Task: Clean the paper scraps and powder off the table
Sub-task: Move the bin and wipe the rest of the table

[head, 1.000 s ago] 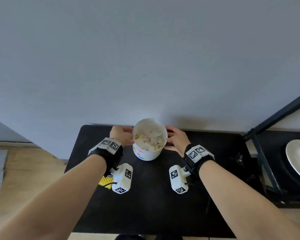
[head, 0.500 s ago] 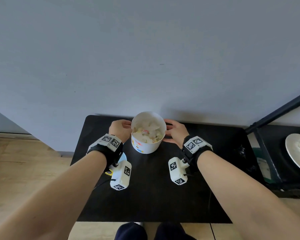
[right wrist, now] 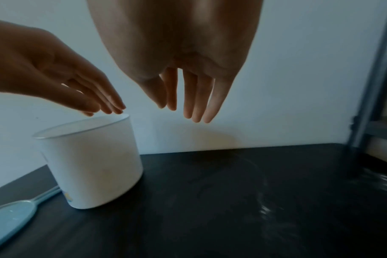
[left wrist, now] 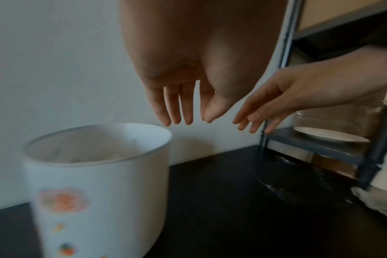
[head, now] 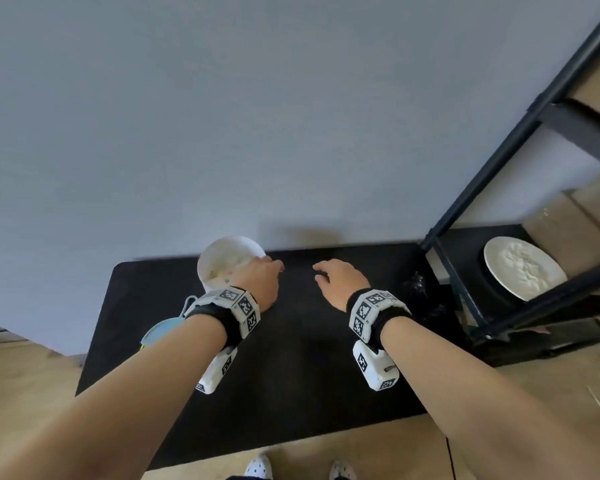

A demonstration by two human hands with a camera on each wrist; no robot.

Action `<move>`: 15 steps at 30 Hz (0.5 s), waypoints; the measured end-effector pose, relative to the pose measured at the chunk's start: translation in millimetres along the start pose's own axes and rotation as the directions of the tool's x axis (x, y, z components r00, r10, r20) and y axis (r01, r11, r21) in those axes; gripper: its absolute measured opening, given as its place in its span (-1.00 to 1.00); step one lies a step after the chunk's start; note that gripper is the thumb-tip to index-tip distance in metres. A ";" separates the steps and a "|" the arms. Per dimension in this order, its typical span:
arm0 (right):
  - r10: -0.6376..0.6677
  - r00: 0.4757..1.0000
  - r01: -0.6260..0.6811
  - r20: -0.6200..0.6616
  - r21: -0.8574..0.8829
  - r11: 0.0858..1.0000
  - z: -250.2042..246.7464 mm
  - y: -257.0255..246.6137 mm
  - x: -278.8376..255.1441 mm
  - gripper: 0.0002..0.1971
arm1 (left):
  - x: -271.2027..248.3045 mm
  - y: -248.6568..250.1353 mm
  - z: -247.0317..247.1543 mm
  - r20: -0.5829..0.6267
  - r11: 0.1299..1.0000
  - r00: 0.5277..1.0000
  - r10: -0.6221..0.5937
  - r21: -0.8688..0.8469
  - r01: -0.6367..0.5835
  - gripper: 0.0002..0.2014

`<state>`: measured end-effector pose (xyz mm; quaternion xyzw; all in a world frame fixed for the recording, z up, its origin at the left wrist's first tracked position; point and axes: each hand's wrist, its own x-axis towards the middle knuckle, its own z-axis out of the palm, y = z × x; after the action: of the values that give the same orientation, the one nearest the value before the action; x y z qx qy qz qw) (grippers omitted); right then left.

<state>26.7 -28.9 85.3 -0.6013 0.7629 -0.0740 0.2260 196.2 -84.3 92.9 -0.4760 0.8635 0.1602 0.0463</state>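
Observation:
A white cup with coloured spots on its side stands on the black table at the back left, against the wall; pale paper scraps lie inside it. The cup shows blurred in the left wrist view and the cup stands free in the right wrist view. My left hand hovers just above and right of the rim, fingers straight and empty. To the right, over the bare tabletop, my right hand floats with straight, empty fingers. Neither hand touches the cup.
A light blue dustpan lies on the table left of the cup, partly under my left wrist. A black metal shelf frame stands at the right with a white plate on it. Crumpled clear plastic sits by the shelf leg.
Both hands have let go of the cup, lifted and opened. The cup now stands alone farther back left by the wall. The head view has tilted and shifted.

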 end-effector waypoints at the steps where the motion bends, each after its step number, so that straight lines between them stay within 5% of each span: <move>1: 0.013 1.000 -0.013 -0.005 -0.019 1.000 -1.8 13.2 -7.1 -0.64 | 3.5 13.5 6.2 0.004 0.998 0.999 0.049 0.036 -0.049 -0.65; 7: 0.131 0.991 -0.132 -0.038 -0.024 0.991 -2.5 97.5 -52.5 -0.66 | 17.0 99.2 50.3 0.107 0.946 0.957 0.271 0.151 -0.285 -0.72; 15: 0.298 0.954 -0.299 0.021 0.053 0.953 8.9 203.7 -109.6 -0.66 | 21.3 187.7 109.0 0.270 0.947 0.922 0.277 0.083 -0.309 -0.69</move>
<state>-130.3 130.9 27.1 -0.4732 0.8411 -0.0564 0.2559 19.7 26.4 28.7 -0.3129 0.9201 0.1712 0.1617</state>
